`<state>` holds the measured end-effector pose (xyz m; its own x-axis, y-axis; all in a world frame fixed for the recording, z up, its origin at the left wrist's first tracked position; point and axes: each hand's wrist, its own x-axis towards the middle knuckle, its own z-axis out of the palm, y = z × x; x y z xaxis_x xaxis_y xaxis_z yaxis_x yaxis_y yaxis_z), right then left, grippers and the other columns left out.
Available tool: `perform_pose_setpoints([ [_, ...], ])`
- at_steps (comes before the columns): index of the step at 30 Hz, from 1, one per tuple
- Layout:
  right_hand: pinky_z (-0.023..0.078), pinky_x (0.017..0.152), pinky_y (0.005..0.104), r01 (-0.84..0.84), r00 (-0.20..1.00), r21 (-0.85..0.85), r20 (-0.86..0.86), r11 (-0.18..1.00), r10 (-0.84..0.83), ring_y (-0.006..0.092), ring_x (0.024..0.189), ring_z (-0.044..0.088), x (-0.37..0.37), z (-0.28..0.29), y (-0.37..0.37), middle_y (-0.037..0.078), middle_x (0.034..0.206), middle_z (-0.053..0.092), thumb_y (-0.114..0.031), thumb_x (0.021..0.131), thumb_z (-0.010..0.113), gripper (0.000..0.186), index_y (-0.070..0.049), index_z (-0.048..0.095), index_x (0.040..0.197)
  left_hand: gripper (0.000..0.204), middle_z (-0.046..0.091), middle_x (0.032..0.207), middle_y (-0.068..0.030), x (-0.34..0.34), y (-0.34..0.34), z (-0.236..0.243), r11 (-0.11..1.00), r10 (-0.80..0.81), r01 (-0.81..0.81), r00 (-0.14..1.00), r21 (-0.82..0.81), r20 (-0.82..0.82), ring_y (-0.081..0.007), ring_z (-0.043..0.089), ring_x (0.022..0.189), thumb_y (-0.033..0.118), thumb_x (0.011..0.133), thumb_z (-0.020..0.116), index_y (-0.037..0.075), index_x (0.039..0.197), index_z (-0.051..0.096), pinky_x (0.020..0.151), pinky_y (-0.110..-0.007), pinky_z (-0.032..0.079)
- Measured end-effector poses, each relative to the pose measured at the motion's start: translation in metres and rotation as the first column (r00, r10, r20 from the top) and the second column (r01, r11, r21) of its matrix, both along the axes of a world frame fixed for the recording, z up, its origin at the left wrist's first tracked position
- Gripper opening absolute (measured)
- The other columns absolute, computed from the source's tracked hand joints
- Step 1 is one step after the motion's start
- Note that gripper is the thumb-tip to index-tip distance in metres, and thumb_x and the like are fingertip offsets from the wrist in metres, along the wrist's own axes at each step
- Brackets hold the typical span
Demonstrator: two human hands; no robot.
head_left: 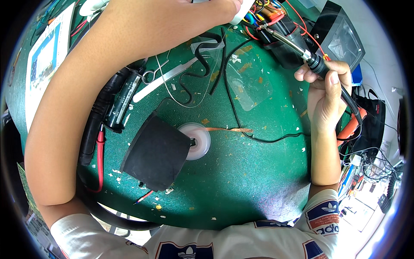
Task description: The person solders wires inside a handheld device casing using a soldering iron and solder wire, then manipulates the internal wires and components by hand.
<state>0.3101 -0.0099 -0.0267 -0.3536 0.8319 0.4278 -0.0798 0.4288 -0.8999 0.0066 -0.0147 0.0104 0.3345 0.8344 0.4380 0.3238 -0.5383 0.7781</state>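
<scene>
our right grip (pixel 330 86) is wrapped round the iron (pixel 307 56), whose tip points up and left at the wires (pixel 258 17); we cannot tell whether they touch. our left grip (pixel 211 13), partly cut off by the top edge, is at a white piece (pixel 243 13); we cannot tell how far its fingers spread or whether they hold it. nearer us on the bench (pixel 254 177), a black shell (pixel 157 151) partly hides a spool (pixel 202 144).
</scene>
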Motion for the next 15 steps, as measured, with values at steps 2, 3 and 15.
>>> perform_pose_setpoints([
  [2,0.055,0.077,0.0447,0.003,1.0,-0.001,0.002,1.0,-0.003,0.0307,0.077,0.066,-0.0003,0.0007,-0.0004,0.019,0.08,0.064,-0.022,0.099,0.06,0.027,0.004,0.053,0.105,0.006,0.067,0.087,-0.0103,-0.0002,-0.0004,0.0003,1.0,0.004,-0.004,1.0,-0.013,-0.006,-0.0141,0.065,0.083,0.002,0.083,0.067,-0.003,0.086,0.069,0.079,-0.027,0.052],
  [3,0.055,0.077,0.0446,0.003,1.0,-0.001,0.004,1.0,-0.003,0.0307,0.077,0.066,-0.0003,0.0008,-0.0005,0.019,0.08,0.064,-0.022,0.099,0.06,0.027,0.004,0.053,0.105,0.006,0.067,0.087,-0.0102,-0.0002,-0.0007,0.0005,1.0,0.011,-0.011,1.0,-0.021,-0.015,-0.014,0.065,0.083,0.002,0.083,0.067,-0.003,0.086,0.069,0.079,-0.027,0.052],
  [15,0.055,0.076,0.0443,-0.008,1.0,0.006,0.005,1.0,0.008,0.0307,0.077,0.067,-0.0002,0.0011,-0.0009,0.019,0.08,0.064,-0.021,0.098,0.061,0.026,0.003,0.053,0.105,0.006,0.067,0.086,-0.0096,-0.0002,-0.0006,0.0005,1.0,0.025,-0.025,0.998,-0.007,-0.052,-0.0138,0.064,0.081,0.003,0.082,0.066,-0.002,0.085,0.069,0.077,-0.027,0.052],
])
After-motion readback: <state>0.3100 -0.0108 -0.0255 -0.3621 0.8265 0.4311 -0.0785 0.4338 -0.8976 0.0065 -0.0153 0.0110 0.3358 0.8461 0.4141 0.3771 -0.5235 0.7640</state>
